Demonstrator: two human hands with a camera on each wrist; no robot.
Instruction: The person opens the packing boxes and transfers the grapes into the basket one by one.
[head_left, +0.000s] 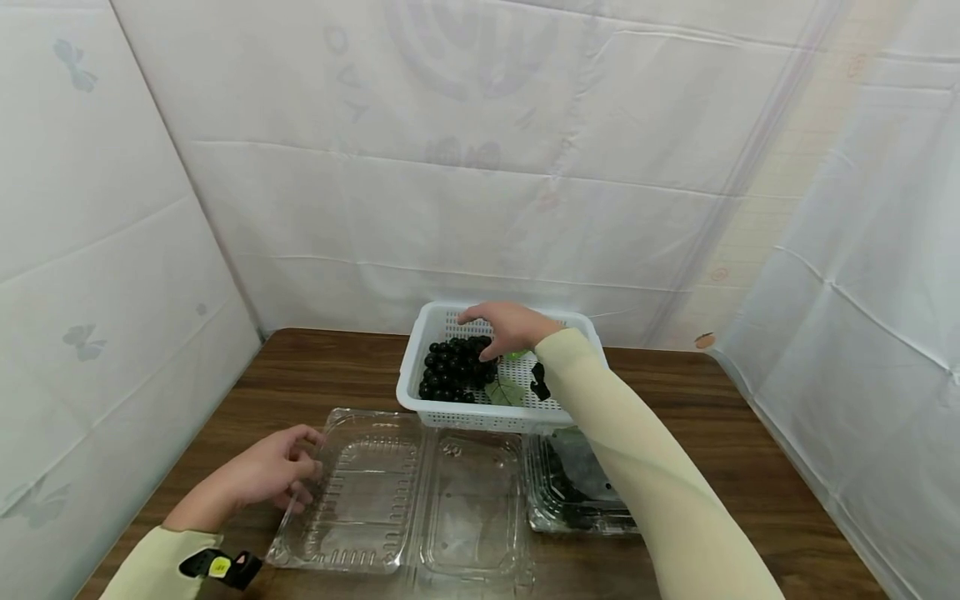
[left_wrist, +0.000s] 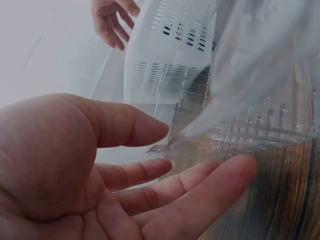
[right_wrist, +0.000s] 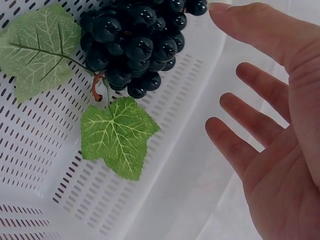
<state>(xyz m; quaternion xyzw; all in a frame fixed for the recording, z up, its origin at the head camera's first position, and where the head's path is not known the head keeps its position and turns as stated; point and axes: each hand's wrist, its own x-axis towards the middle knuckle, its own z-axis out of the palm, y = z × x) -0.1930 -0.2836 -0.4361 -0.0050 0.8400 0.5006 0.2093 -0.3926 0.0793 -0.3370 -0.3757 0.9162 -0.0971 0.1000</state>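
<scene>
A bunch of black grapes (head_left: 452,367) with green leaves (right_wrist: 119,135) lies in the left part of a white perforated basket (head_left: 411,379). My right hand (head_left: 510,327) is over the basket with its fingers spread, the thumb tip close beside the outermost grape in the right wrist view. An unfolded clear plastic clamshell box (head_left: 367,492) lies in front of the basket. At its left edge is my left hand (head_left: 270,468), thumb above the rim and straight fingers below it; in the left wrist view, a gap shows between thumb and fingers (left_wrist: 220,185).
To the right of the unfolded box stands a closed clear clamshell (head_left: 577,492) with dark contents, partly hidden under my right forearm. All of it rests on a brown wooden table (head_left: 330,367), with white sheeting (head_left: 480,208) hung behind and at both sides.
</scene>
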